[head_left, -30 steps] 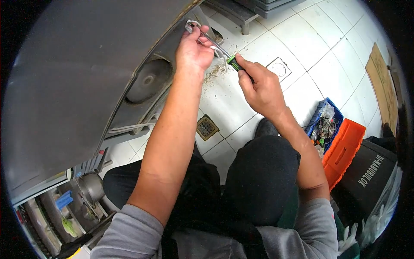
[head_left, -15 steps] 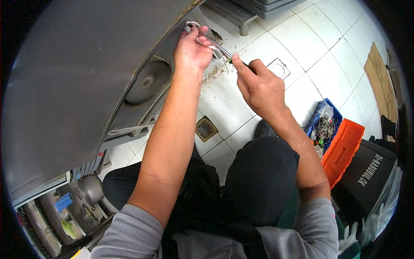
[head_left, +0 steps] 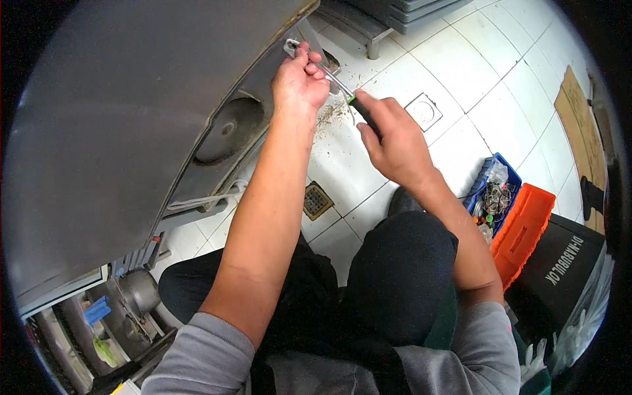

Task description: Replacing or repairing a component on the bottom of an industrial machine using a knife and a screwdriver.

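Note:
My right hand is closed around the black and green handle of a screwdriver. The metal shaft runs up and left to my left hand, whose fingers are curled and pinched near the tip. At those fingertips is a small white looped part, held against the underside of a large grey metal appliance. The screwdriver's tip is hidden by the fingers. A white cable hangs down close beside the shaft.
A round dark recess sits in the appliance's lower side. Debris lies on the white tiled floor near a square drain. To the right are a blue toolbox with small parts, its orange lid and a black box.
My right hand's fingers have shifted on the screwdriver, leaving more of its handle showing. My left hand's fingers have moved slightly, and the white part beside them now sits at a different angle.

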Demonstrator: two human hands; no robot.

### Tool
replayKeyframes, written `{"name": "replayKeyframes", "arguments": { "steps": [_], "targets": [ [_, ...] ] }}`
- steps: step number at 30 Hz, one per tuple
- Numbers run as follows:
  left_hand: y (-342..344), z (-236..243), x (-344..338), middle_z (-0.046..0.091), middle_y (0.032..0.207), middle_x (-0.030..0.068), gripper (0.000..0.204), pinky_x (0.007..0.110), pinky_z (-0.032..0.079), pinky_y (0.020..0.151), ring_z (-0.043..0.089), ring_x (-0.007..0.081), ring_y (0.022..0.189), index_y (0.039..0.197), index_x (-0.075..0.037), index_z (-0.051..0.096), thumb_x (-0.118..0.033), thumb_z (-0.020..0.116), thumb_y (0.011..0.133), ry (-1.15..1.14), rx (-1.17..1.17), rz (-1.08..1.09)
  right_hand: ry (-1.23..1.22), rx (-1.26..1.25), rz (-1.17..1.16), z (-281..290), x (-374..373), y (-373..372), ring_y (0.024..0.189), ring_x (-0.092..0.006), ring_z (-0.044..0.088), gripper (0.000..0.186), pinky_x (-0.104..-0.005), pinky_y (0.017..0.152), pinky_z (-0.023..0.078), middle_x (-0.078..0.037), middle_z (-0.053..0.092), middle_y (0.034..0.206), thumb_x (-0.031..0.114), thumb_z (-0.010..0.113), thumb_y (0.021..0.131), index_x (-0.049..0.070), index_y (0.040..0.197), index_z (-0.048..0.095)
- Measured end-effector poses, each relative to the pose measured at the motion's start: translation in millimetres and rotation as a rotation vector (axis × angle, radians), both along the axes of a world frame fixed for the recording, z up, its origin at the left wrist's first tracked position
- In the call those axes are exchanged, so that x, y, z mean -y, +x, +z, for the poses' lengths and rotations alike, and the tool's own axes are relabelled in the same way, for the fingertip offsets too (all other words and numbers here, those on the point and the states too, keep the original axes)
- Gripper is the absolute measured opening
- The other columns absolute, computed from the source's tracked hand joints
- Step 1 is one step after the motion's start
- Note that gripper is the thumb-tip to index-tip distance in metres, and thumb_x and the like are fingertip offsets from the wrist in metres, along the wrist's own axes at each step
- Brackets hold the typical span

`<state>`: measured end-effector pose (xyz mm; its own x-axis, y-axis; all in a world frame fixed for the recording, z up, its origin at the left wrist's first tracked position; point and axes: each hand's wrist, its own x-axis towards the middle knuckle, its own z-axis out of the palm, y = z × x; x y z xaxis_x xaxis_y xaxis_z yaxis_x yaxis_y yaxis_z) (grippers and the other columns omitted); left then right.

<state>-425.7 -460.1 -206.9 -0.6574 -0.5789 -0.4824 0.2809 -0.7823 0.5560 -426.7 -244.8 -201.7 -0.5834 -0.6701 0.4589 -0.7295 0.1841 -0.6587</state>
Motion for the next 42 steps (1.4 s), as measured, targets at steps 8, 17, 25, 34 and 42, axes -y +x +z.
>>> {"name": "replayKeyframes", "arguments": {
  "steps": [8, 17, 25, 34, 42],
  "targets": [
    [7.4, 4.8, -4.4, 0.058, 0.085, 0.0066, 0.013, 0.023, 0.036, 0.055, 0.041, 0.0080, 0.060, 0.112, -0.004, 0.056, -0.013, 0.050, 0.105, -0.125, -0.004, -0.018, -0.295, 1.581, 0.060, 21.7, 7.2, -1.8, 0.055, -0.0101, 0.054, 0.036, -0.0234, 0.045, 0.037, -0.007, 0.063, 0.084, 0.009, 0.061, 0.094, 0.004, 0.129, 0.057],
    [3.6, 5.2, -6.2, 0.056, 0.084, 0.0060, 0.012, 0.024, 0.036, 0.056, 0.041, 0.0089, 0.061, 0.106, -0.003, 0.056, -0.013, 0.050, 0.105, -0.104, 0.006, 0.033, 0.197, -0.026, -0.082, 17.4, 8.3, 5.1, 0.070, -0.0384, 0.066, 0.035, -0.0465, 0.063, 0.056, -0.018, 0.064, 0.085, 0.010, 0.060, 0.091, 0.005, 0.126, 0.061],
    [3.7, -22.1, -11.3, 0.049, 0.072, 0.0013, 0.012, 0.025, 0.028, 0.043, 0.037, 0.0091, 0.052, 0.102, -0.007, 0.058, -0.018, 0.055, 0.103, -0.444, 0.282, -0.062, -0.042, 0.315, -0.066, 4.6, 15.1, 8.0, 0.066, -0.0291, 0.064, 0.032, -0.0403, 0.062, 0.052, -0.017, 0.067, 0.084, 0.009, 0.060, 0.092, 0.000, 0.123, 0.062],
    [-2.8, -36.0, 3.4, 0.053, 0.070, -0.0003, 0.016, 0.026, 0.033, 0.044, 0.040, 0.0080, 0.051, 0.102, -0.006, 0.061, -0.020, 0.053, 0.104, -0.509, 0.393, -0.084, -0.250, 1.576, 0.176, 28.9, 8.5, -12.0, 0.053, -0.0091, 0.049, 0.041, -0.0222, 0.041, 0.033, -0.006, 0.060, 0.086, 0.010, 0.057, 0.097, 0.002, 0.137, 0.051],
    [22.5, -9.2, -23.1, 0.056, 0.072, 0.0031, 0.024, 0.024, 0.037, 0.046, 0.045, 0.0078, 0.054, 0.115, -0.005, 0.054, -0.027, 0.049, 0.106, -0.553, 0.282, 0.007, -0.355, 1.280, 0.208, -26.7, 45.9, -58.0, 0.069, -0.0148, 0.058, 0.023, -0.0293, 0.055, 0.046, -0.007, 0.058, 0.088, 0.003, 0.066, 0.087, 0.007, 0.103, 0.049]
  ]
}}
